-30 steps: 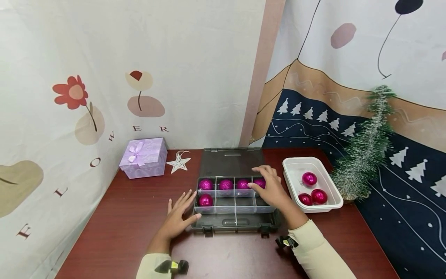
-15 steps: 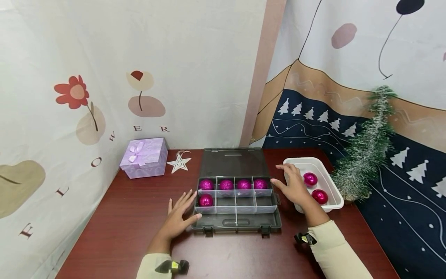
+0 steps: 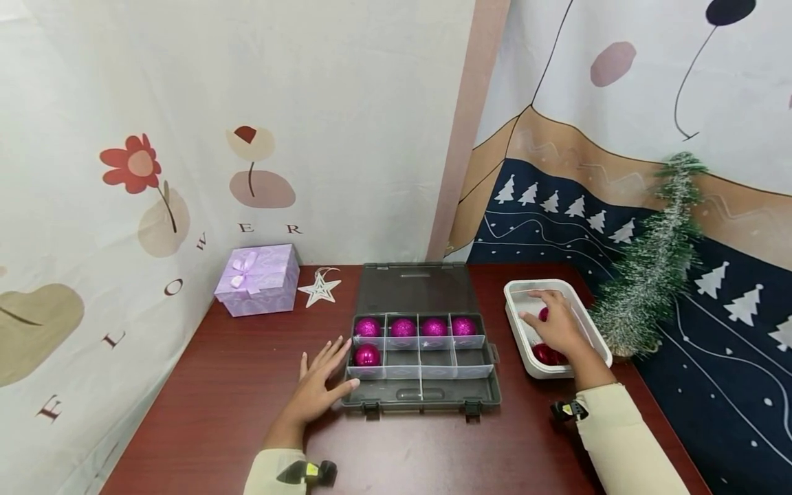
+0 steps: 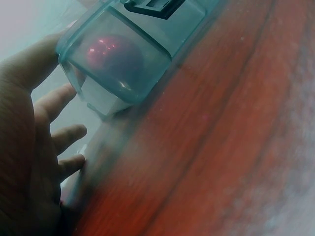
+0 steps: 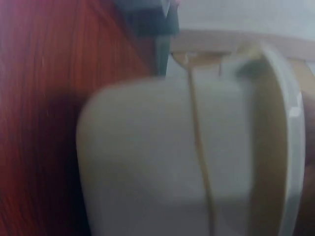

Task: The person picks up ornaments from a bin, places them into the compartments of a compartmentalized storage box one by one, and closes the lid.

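Observation:
My left hand [image 3: 314, 387] rests at the left edge of the clear-lidded compartment box [image 3: 390, 392], fingers spread. In the left wrist view, the fingers lie beside the box's corner, and a ball [image 4: 115, 56] shows through its wall. Glittery magenta Christmas balls [image 3: 403, 327] fill the back row, one per compartment. A shiny magenta ball [image 3: 368, 355] sits in the second row's left compartment. My right hand [image 3: 559, 328] hovers over the white tray [image 3: 526, 354], fingers slightly bent, with nothing visibly held. Beneath it, shiny balls [image 3: 546, 355] are partly hidden.
The box lid [image 3: 416, 287] lies folded back behind it. A lilac gift box [image 3: 258, 280] and a white star ornament [image 3: 319, 290] stand at the back left. A small frosted tree [image 3: 650, 275] stands just right of the tray, near the wall cloth.
My right hand has left the box's back right compartment, where a glittery ball now shows fully, and moved right over the white tray. My left hand has stayed at the box's edge.

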### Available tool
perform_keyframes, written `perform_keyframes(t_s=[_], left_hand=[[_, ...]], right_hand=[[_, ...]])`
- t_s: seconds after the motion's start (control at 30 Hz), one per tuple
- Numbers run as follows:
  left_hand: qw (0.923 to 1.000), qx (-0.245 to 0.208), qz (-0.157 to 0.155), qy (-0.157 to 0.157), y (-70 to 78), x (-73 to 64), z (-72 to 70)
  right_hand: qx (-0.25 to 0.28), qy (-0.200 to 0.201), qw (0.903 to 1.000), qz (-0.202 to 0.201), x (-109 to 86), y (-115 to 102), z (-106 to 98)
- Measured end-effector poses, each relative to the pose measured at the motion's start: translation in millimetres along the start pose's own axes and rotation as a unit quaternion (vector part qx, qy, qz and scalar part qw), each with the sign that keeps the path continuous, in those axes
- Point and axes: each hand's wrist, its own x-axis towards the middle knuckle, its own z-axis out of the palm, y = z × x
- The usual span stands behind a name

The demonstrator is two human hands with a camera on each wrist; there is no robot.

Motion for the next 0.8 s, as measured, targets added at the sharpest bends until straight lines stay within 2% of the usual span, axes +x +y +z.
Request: perform_keyframes(t_s=[0.23,0.63,0.8], left_hand=[[1.0,-0.001,0.004,0.001,1.4,-0.3,-0.2],[0.9991,-0.014,0.031,0.027,1.1,-0.9,0.5],[0.9998,-0.007,0.015,0.012,0.1,-0.3,-0.3]], right_hand=[[-0.005,-0.03,0.9994,0.014,3.1,14,-10],[-0.047,-0.045,0.9978,0.007,5.9,26,-12],[-0.052,-0.053,0.9972,0.007,8.2,32,-13]])
